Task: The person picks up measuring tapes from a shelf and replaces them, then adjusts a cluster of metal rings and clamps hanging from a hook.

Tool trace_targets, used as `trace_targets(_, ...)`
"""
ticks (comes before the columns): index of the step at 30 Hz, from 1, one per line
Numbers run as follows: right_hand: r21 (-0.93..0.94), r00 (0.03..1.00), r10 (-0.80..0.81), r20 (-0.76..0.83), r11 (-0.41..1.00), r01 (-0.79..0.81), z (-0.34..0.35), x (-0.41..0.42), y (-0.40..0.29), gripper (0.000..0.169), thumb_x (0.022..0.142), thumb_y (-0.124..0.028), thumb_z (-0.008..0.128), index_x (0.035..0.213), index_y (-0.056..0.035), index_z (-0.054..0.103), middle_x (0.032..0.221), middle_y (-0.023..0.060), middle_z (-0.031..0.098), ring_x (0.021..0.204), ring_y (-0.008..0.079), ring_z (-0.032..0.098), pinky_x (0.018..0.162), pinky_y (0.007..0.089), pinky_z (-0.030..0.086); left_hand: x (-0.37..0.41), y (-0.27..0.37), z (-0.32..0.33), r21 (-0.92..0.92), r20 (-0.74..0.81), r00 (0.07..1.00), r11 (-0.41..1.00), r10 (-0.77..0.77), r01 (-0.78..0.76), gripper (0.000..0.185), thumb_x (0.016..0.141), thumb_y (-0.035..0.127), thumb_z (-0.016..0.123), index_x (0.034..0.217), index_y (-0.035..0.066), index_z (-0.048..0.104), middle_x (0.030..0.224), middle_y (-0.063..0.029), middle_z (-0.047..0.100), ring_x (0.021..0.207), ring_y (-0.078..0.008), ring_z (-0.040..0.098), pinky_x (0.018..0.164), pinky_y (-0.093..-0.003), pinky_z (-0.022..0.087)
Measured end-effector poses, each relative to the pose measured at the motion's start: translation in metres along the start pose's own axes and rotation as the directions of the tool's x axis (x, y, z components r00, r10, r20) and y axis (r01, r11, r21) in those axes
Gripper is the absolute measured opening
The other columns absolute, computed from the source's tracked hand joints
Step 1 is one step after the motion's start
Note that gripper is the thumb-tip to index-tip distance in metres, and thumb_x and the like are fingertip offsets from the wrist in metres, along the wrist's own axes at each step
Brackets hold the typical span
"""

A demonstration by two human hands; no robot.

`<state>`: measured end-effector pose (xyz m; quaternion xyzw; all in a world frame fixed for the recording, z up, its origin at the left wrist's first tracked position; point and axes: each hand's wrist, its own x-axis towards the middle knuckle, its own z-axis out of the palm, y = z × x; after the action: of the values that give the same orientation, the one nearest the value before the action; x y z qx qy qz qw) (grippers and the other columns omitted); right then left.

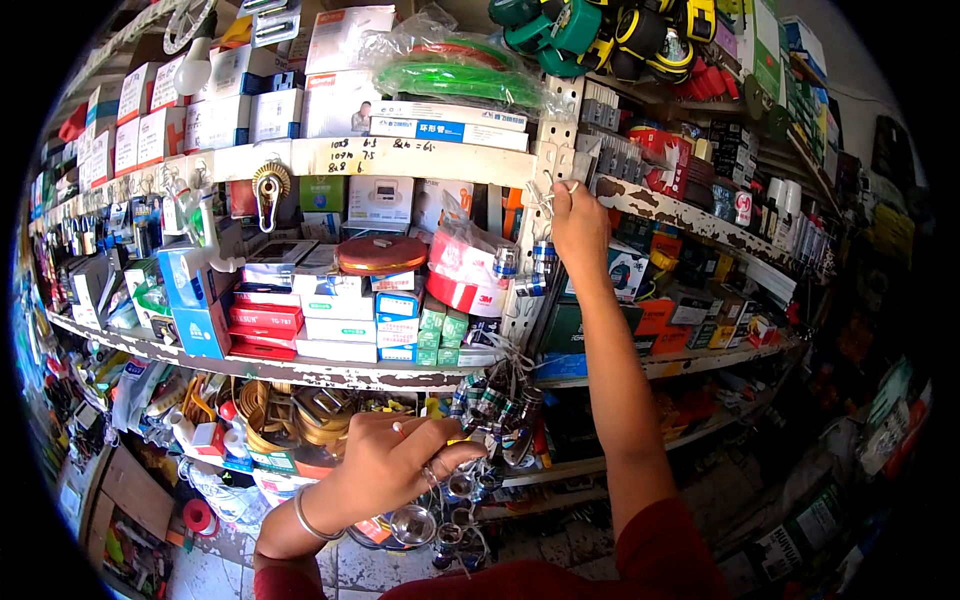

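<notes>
My right hand is raised to a perforated metal shelf upright, its fingers closed around a white tie or hook there. Small metal clamps with blue bands dangle just below it on the upright. Lower down, my left hand has its fingers bent, and a string with round metal clamps hangs beneath them. Another bunch of shiny metal clamps hangs by white ties beside the left fingertips. Whether the left fingers also touch this bunch cannot be told.
Shelves crowded with boxes cross the view. A roll of red tape stands on the middle shelf, near green coiled tubing above. Tape measures hang at top right. A red spool lies low at left.
</notes>
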<state>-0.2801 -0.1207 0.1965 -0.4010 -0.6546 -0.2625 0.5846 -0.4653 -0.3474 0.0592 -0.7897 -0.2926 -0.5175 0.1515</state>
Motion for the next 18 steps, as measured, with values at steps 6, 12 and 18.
trace_targets(6, 0.17, 0.996, 0.023, 0.088, 0.985, -0.038, -0.003, 0.003, 0.012, 0.018, 0.082, -0.016, 0.058, 0.083, 0.0007, 0.063, 0.065, 0.0123, 0.063, 0.06, 0.0186, 0.064, 0.056, 0.0274, 0.047, -0.008, -0.002, -0.001, 0.02, 0.007, 1.0, 1.0, -0.005, 0.004, 0.023, 0.073, 0.027, 0.07, 0.074, 0.007, 0.057, 0.048, -0.0026, 0.049, 0.039, -0.0183, 0.05, 0.037, -0.0282, 0.038)
trace_targets(12, 0.2, 0.995, 0.054, 0.081, 0.977, -0.069, -0.001, 0.005, 0.009, 0.019, 0.077, -0.02, 0.062, 0.077, -0.0009, 0.063, 0.065, 0.0189, 0.059, 0.062, 0.0343, 0.059, 0.056, 0.039, 0.045, -0.011, -0.003, 0.004, 0.035, 0.007, 1.0, 0.999, -0.02, 0.02, 0.023, 0.072, 0.026, 0.07, 0.074, 0.007, 0.057, 0.049, -0.0031, 0.051, 0.04, -0.0189, 0.051, 0.037, -0.0287, 0.038)
trace_targets(18, 0.259, 0.997, -0.052, 0.065, 0.965, 0.034, -0.005, 0.011, 0.012, 0.017, 0.078, -0.018, 0.062, 0.075, -0.0006, 0.061, 0.064, 0.0161, 0.06, 0.059, 0.03, 0.059, 0.053, 0.0353, 0.045, -0.012, -0.004, 0.007, 0.01, 0.074, 0.996, 0.999, -0.053, 0.053, 0.022, 0.069, 0.021, 0.072, 0.076, 0.007, 0.056, 0.055, -0.0054, 0.056, 0.044, -0.0208, 0.054, 0.04, -0.0295, 0.041)
